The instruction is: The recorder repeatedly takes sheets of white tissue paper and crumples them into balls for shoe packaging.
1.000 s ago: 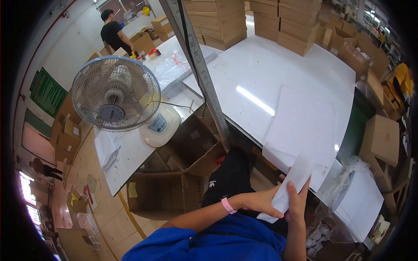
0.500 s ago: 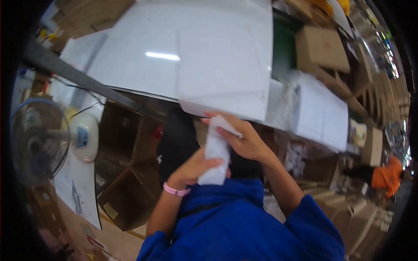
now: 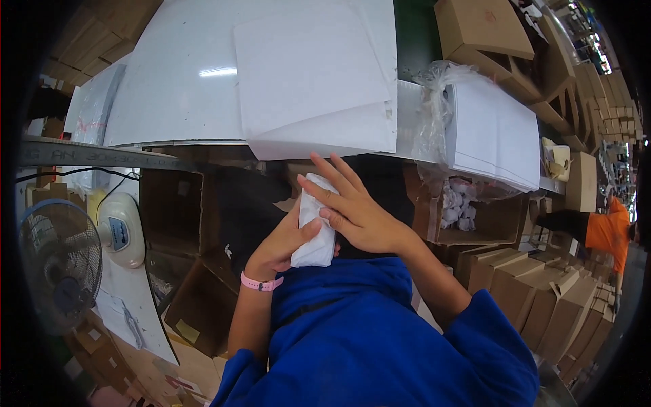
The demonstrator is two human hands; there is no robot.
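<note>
A white bundle of folded paper [image 3: 316, 234], long and narrow, is held in front of my body. My left hand [image 3: 283, 239] grips it from the left with the thumb laid over its face; a pink watch band circles that wrist. Across the bundle's upper part my right hand [image 3: 361, 216] rests with fingers stretched out and spread, its thumb touching the paper. Whether anything is wrapped inside is hidden. Just beyond my hands, loose white sheets [image 3: 308, 74] lie on the white tabletop [image 3: 173, 88], their near edge hanging over the table edge.
A stack of white paper [image 3: 491, 139] in torn plastic sits at the right. Below it, a cardboard box [image 3: 485, 234] holds crumpled paper. To the left stand a fan [image 3: 64, 264], a metal bar [image 3: 102, 154] and open cartons [image 3: 196, 305]. A person in orange [image 3: 607, 230] is far right.
My right hand has opened out, its fingers now spread over the bundle where they were bent around its top. The bundle looks more compact. The view has shifted slightly.
</note>
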